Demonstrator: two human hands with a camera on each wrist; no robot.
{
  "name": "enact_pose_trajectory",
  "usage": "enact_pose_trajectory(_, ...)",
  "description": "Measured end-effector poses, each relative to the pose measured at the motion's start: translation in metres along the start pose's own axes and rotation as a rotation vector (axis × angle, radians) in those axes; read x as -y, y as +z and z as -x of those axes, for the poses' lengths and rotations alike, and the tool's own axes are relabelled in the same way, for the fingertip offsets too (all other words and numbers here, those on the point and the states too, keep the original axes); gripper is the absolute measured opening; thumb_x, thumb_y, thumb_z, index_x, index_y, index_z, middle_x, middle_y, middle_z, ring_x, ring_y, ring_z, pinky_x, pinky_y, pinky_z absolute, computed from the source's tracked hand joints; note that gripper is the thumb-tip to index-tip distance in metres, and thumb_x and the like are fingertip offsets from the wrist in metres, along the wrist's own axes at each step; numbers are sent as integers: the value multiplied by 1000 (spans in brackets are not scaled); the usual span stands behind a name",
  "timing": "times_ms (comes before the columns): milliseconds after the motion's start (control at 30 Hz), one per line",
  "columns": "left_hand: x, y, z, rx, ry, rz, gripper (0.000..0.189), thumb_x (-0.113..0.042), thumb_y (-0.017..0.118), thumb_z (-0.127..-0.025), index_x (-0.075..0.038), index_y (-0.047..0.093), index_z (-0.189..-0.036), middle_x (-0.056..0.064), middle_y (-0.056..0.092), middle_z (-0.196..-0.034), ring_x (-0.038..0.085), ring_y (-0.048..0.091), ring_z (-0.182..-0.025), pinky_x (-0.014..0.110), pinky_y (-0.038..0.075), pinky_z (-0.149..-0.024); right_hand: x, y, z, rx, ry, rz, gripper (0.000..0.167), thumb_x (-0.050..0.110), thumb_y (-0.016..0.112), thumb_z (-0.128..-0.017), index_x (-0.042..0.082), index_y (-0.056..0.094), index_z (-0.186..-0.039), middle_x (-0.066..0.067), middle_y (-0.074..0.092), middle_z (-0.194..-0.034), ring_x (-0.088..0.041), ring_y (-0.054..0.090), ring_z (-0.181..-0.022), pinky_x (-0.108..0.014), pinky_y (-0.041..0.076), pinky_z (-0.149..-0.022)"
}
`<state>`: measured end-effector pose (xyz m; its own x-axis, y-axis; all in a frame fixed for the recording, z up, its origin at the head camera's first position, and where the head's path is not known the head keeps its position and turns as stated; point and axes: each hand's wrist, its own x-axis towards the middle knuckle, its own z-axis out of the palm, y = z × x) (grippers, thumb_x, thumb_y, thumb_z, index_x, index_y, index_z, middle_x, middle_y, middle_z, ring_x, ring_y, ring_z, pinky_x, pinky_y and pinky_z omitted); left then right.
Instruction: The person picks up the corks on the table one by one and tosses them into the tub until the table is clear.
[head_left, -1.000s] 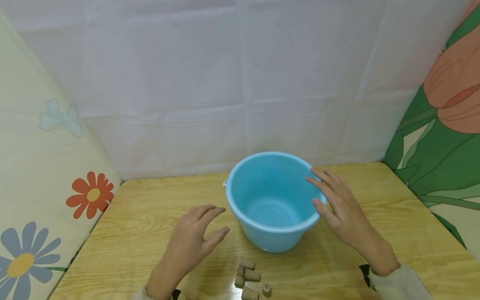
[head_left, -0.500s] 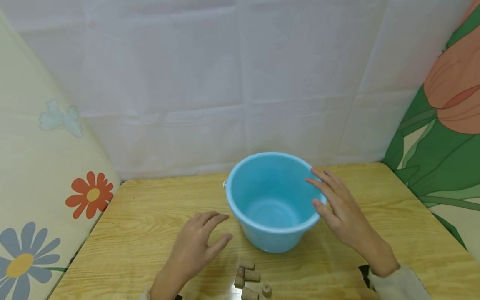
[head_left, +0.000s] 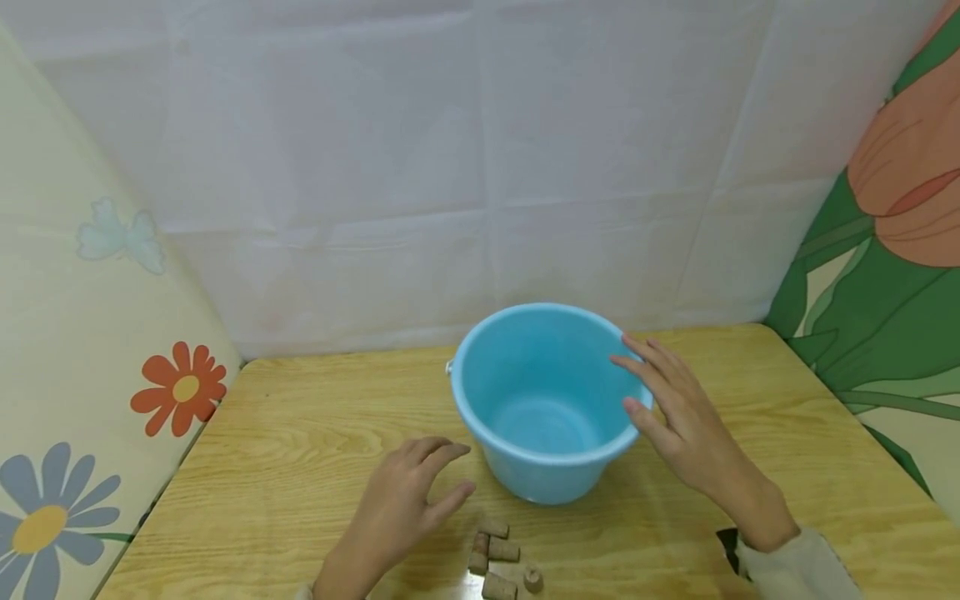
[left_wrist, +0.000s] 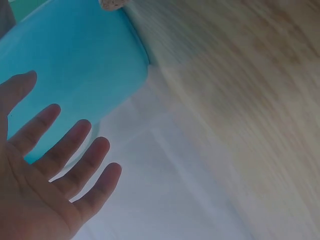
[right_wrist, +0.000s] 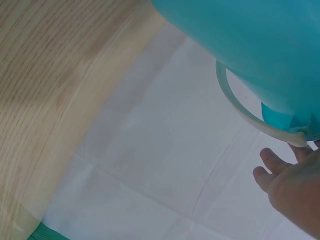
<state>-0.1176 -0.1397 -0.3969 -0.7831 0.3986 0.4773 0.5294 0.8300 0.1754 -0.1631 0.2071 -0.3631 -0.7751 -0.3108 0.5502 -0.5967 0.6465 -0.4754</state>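
Observation:
A light blue plastic bucket (head_left: 551,479) stands upright on the wooden table, with nothing inside it. At its right rim is my right hand (head_left: 686,421), its fingers nearly straight and lying against or just over the edge; firm contact cannot be made out. The right wrist view shows that hand (right_wrist: 297,185) beside the handle's hinge. My left hand (head_left: 401,504) hovers left of the bucket, fingers spread and slightly bent, holding nothing. Several wine corks (head_left: 504,550) lie in front of the bucket, right of the left hand. One cork (left_wrist: 112,4) peeks into the left wrist view.
The bucket's pale handle (right_wrist: 240,107) hangs down on its far side. Behind the wooden table (head_left: 315,417) rises a white cloth backdrop (head_left: 375,167). Flower-printed panels stand on the left (head_left: 67,333) and right (head_left: 885,317).
My left hand has drifted slightly right and toward the table's near edge, closer to the corks. The right hand, bucket and corks stay where they were.

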Motion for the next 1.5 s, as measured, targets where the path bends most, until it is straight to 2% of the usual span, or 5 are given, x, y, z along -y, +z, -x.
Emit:
enact_pose_trajectory(233,-2,5,3,29,4,12,38,-39,79,-82,-23,70,-115,-2,71,-110,17,66,-104,40,57,-87,0,0,0,5,13,-5,45,14,57,-97,13,52,-141,-13,36,-158,-39,21,-150,-74,20,-111)
enact_pose_trajectory(467,-4,10,6,84,-10,37,34,-38,78,-83,-23,71,-113,-3,71,-111,16,65,-105,41,56,-88,1,0,-1,-9,-12,-10,46,13,58,-96,13,52,-142,-12,37,-158,-40,28,-145,-74,28,-105)
enact_pose_trajectory(833,-3,17,9,145,47,24,30,-37,76,-85,-23,73,-111,-2,72,-109,16,65,-102,40,56,-85,-1,1,0,-4,5,-10,46,12,57,-96,13,52,-142,-12,36,-158,-43,30,-143,-74,28,-104)
enact_pose_trajectory(1267,-4,21,13,261,32,30,31,-40,70,-90,-24,72,-116,-1,71,-115,20,65,-106,45,56,-88,-1,2,0,-7,2,-2,45,13,58,-96,13,52,-141,-11,36,-158,-41,31,-143,-74,31,-103)
enact_pose_trajectory(1500,-3,22,13,331,29,41,27,-43,66,-92,-27,73,-113,-1,70,-116,22,64,-108,46,54,-87,-1,2,1,-4,9,-4,45,13,57,-97,14,52,-142,-11,36,-158,-41,31,-143,-73,30,-103)
